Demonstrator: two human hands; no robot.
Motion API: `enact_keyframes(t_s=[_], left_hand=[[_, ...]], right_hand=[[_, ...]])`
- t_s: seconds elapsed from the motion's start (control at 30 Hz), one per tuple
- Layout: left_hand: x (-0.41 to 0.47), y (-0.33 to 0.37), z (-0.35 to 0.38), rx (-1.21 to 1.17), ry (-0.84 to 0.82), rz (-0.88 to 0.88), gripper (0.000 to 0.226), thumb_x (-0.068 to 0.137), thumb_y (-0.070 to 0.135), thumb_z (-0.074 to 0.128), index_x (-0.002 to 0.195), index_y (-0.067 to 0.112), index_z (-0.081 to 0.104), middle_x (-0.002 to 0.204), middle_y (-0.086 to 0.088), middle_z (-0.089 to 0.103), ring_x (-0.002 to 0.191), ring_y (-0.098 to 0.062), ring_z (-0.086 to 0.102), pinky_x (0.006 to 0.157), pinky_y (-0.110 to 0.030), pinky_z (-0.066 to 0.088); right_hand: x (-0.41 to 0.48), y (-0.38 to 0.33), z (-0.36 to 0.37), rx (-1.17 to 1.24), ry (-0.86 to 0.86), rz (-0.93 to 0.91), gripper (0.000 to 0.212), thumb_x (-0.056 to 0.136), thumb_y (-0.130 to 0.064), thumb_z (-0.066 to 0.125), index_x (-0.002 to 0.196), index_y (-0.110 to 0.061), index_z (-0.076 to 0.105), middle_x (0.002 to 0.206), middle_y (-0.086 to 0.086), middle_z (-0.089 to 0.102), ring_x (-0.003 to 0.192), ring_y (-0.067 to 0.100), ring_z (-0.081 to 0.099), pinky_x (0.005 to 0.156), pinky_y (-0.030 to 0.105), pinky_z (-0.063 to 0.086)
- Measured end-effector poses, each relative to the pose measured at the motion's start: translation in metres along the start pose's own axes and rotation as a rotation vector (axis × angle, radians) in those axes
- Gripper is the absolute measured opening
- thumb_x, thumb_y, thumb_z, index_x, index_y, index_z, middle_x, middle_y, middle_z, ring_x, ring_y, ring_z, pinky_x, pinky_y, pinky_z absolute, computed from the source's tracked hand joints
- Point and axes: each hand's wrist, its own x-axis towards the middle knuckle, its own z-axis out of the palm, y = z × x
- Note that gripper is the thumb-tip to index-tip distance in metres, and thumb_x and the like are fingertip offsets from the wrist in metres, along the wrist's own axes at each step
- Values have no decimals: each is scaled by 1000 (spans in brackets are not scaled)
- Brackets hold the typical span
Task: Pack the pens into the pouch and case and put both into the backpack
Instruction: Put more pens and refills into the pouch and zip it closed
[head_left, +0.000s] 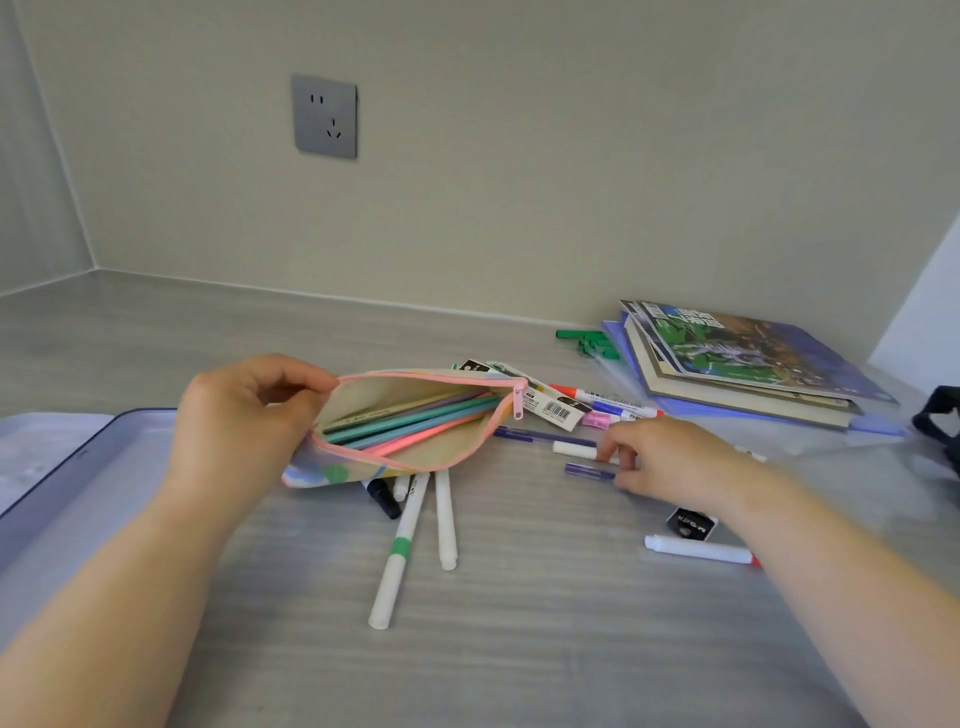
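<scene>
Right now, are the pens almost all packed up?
Not yet. Done: several pastel pencils already lie inside the open pouch, which the left hand holds open. In hand: the right hand is reaching for a purple pen on the desk. Left: loose white markers, more pens by the books, zipping up. No backpack clearly shows.
</scene>
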Motion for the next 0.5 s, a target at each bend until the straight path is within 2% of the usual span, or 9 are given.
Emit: enact_keyframes(t_s=[0.07,0.17,0.27,0.33,0.43,0.5], left_hand=[[-1,0,0,-15,-13,-10,40,78,-1,57,57,34,59,42,29,59,37,3,51,39,-2,36],[-1,-1,1,-49,-27,-28,39,78,-1,57,58,32,60,40,25,59,35,0,50,38,-3,37],[-1,0,-1,-54,-20,-21,39,78,-1,57,57,31,60,39,25,58,34,1,49,38,-2,36],[1,0,-1,-46,-15,-18,39,78,-1,57,57,32,59,39,26,58,34,2,49,38,-2,35],[1,1,-1,-33,-20,-15,40,78,-1,57,57,33,59,39,28,58,35,3,50,38,-2,35],[1,2,-2,-31,-20,-18,40,78,-1,56,57,33,59,39,29,57,36,3,50,39,-2,36]], right_hand=[[1,0,3,-19,17,13,23,84,-19,54,106,-22,59,105,-1,61,93,18,54,67,21,39],[3,0,4,-99,-8,-23,16,81,-16,54,94,-23,59,87,-6,53,81,16,47,53,18,31],[1,1,-5,7,37,-38,12,77,-16,57,79,-27,52,71,-13,48,75,14,46,52,20,32],[2,2,-13,106,139,-42,10,76,-16,59,80,-25,57,65,-15,47,72,16,47,53,24,33],[14,-2,-19,62,253,-65,14,80,-19,59,93,-18,64,80,-3,58,76,18,47,62,26,34],[26,-9,-15,-2,242,-77,16,84,-18,54,97,-17,64,97,4,65,83,19,51,65,27,35]])
